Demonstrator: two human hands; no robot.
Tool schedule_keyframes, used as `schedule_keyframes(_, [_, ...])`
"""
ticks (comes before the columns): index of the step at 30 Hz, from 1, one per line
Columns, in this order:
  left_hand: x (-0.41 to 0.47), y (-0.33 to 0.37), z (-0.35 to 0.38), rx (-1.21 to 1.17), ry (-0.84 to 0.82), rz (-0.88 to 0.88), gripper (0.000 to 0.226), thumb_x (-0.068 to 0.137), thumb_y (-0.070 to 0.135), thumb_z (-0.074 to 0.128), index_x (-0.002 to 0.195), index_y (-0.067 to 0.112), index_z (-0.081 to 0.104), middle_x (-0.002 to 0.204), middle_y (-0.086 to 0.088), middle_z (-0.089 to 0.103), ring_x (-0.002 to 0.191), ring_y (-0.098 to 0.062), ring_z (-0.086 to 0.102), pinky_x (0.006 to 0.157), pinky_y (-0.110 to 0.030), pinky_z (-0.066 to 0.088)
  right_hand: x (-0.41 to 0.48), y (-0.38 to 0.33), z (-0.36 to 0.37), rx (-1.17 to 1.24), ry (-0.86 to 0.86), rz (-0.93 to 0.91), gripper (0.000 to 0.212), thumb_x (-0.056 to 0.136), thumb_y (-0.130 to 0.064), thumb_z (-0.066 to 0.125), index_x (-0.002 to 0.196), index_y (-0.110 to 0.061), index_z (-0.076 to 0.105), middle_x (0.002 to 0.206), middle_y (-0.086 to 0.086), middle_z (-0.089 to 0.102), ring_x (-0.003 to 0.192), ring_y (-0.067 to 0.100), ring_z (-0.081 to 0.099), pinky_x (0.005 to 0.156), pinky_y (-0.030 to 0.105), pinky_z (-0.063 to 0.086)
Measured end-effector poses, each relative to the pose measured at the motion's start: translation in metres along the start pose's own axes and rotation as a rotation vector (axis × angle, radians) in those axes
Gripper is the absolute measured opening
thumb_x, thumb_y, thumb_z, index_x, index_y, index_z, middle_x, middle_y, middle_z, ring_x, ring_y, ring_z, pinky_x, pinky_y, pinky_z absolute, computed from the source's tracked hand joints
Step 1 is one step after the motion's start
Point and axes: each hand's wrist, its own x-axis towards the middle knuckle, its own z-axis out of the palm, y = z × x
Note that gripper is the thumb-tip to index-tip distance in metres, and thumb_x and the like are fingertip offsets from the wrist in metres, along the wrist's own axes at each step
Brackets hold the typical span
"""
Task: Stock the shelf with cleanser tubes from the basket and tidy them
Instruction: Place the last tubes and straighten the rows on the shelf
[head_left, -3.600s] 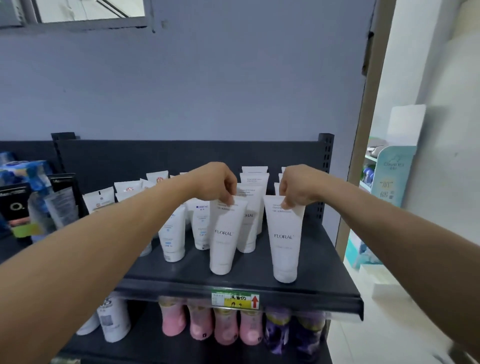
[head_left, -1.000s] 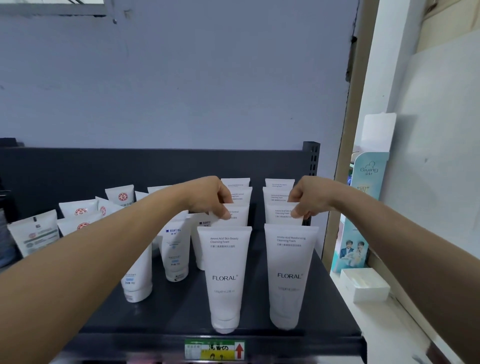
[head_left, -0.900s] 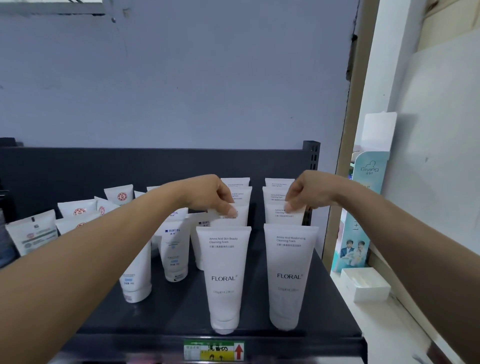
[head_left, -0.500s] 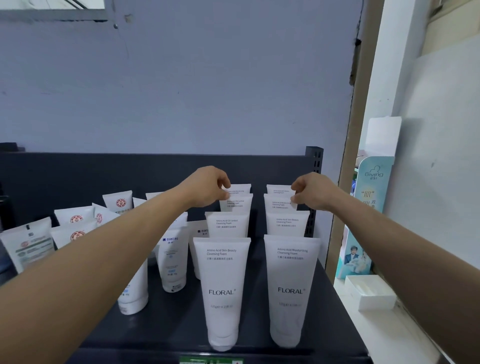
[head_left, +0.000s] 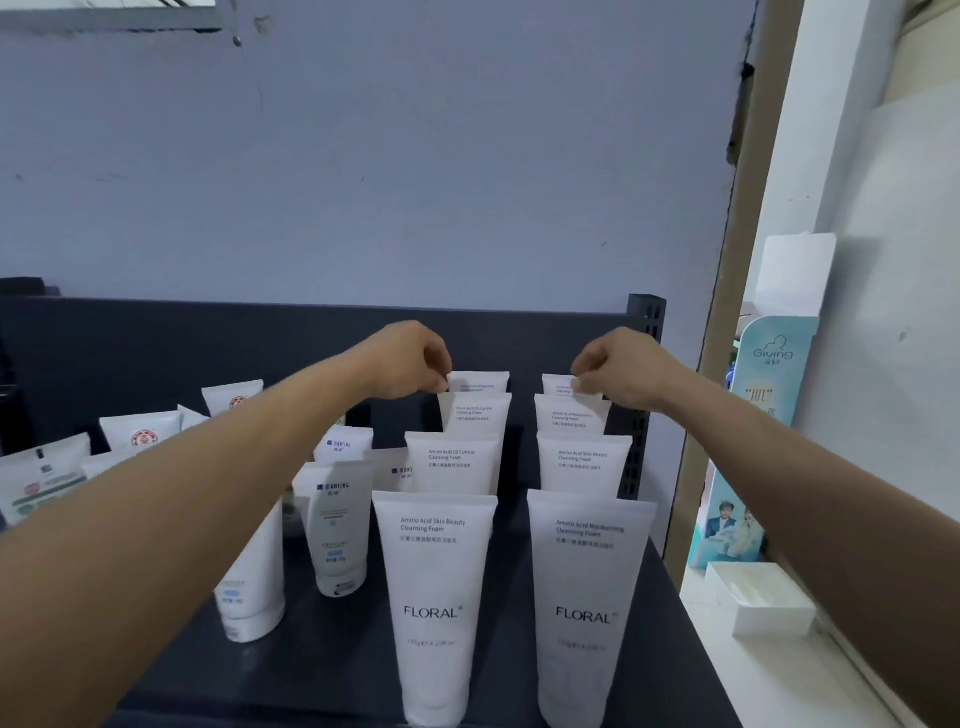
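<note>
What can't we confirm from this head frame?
- Basket: not in view.
- Left hand and right hand grip on the rearmost tubes: fingertips curl out of sight.
- Rear tube print: too small.
- Tubes with red emblems: partly behind the left forearm.
- Front FLORAL tubes: caps cut off by the bottom edge.

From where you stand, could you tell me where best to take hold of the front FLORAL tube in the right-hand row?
I'd pinch the front right tube by its flat crimped top edge, coming from above. It stands cap-down and upright, widest and flattest at the top, with another tube close behind it and the left row's front tube beside it, so the sides are cramped. Both hands grip the rearmost tubes that way.
</note>
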Motion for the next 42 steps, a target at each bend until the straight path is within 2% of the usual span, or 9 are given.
schedule_keyframes(5, [-0.014,-0.014,-0.024,0.098,-0.088,-0.043,0.016,0.085,0.019,0.067,0.1,0.015,0.07,0.094,0.006,0.064,0.093,-0.014,0.059,0.083,-0.026,0.042,0.004,-0.062,-0.003,0.071,-0.079,-0.2,0.022,0.089,-0.02,0.064,0.109,-0.015,0.07,0.11,-0.002,0.067,0.095,0.012,0.059,0.083,0.022,0.042])
schedule_keyframes(9, [-0.021,-0.034,-0.037,0.184,-0.126,-0.073,0.013,0.082,0.019,0.068,0.095,0.016,0.071,0.082,0.011,0.063,0.084,-0.012,0.059,0.075,-0.025,0.043,0.013,-0.105,0.011,0.002,-0.178,-0.315,0.02,0.088,-0.021,0.064,0.106,-0.016,0.071,0.11,-0.003,0.068,0.102,0.014,0.061,0.087,0.024,0.045])
schedule_keyframes(15, [-0.016,-0.071,-0.043,0.296,-0.227,-0.081,0.029,0.08,0.018,0.07,0.109,0.016,0.067,0.096,0.005,0.063,0.086,-0.015,0.056,0.076,-0.025,0.045,0.027,-0.155,0.038,-0.234,-0.287,-0.395,0.02,0.088,-0.024,0.065,0.106,-0.016,0.07,0.108,-0.001,0.068,0.1,0.016,0.059,0.085,0.025,0.045])
schedule_keyframes(19, [-0.004,-0.089,-0.036,0.358,-0.342,0.0,0.035,0.08,0.018,0.071,0.115,0.016,0.066,0.103,0.003,0.066,0.089,-0.016,0.058,0.08,-0.025,0.045,0.037,-0.172,0.059,-0.409,-0.394,-0.394,0.018,0.087,-0.025,0.066,0.102,-0.015,0.071,0.093,-0.005,0.063,0.092,0.015,0.057,0.079,0.025,0.043])
schedule_keyframes(22, [0.005,-0.095,-0.027,0.404,-0.394,0.066,0.035,0.082,0.02,0.069,0.116,0.014,0.066,0.107,-0.001,0.067,0.091,-0.017,0.058,0.077,-0.024,0.043,0.046,-0.178,0.075,-0.463,-0.445,-0.343,0.02,0.087,-0.024,0.067,0.103,-0.013,0.072,0.103,-0.001,0.069,0.09,0.015,0.058,0.078,0.026,0.044])
schedule_keyframes(28, [0.02,-0.106,-0.013,0.461,-0.395,0.144,0.029,0.085,0.023,0.067,0.11,0.009,0.07,0.109,-0.004,0.069,0.099,-0.021,0.063,0.073,-0.024,0.043,0.049,-0.185,0.098,-0.562,-0.724,-0.161,0.029,0.086,-0.023,0.067,0.111,-0.008,0.07,0.116,0.004,0.069,0.111,0.022,0.062,0.098,0.034,0.05])
schedule_keyframes(33, [0.039,-0.108,-0.01,0.483,-0.38,0.151,0.025,0.083,0.023,0.069,0.101,0.007,0.072,0.098,-0.009,0.072,0.084,-0.024,0.068,0.071,-0.03,0.054,0.05,-0.185,0.106,-0.612,-0.762,-0.097,0.025,0.085,-0.012,0.063,0.108,-0.006,0.071,0.113,0.006,0.07,0.104,0.02,0.064,0.088,0.031,0.052])
schedule_keyframes(38, [0.059,-0.101,0.0,0.494,-0.33,0.14,0.022,0.079,0.024,0.073,0.094,0.009,0.069,0.092,-0.007,0.07,0.083,-0.028,0.07,0.077,-0.04,0.059,0.049,-0.186,0.095,-0.572,-0.749,-0.065,0.022,0.087,-0.013,0.061,0.105,-0.004,0.071,0.092,0.003,0.066,0.081,0.014,0.057,0.066,0.021,0.046])
schedule_keyframes(42, [0.071,-0.099,0.007,0.511,-0.295,0.151,0.025,0.078,0.024,0.073,0.097,0.009,0.067,0.086,-0.003,0.063,0.078,-0.024,0.063,0.07,-0.035,0.054,0.048,-0.186,0.092,-0.561,-0.737,-0.093,0.024,0.085,-0.019,0.064,0.106,-0.008,0.071,0.105,0.004,0.069,0.09,0.016,0.059,0.068,0.022,0.045])
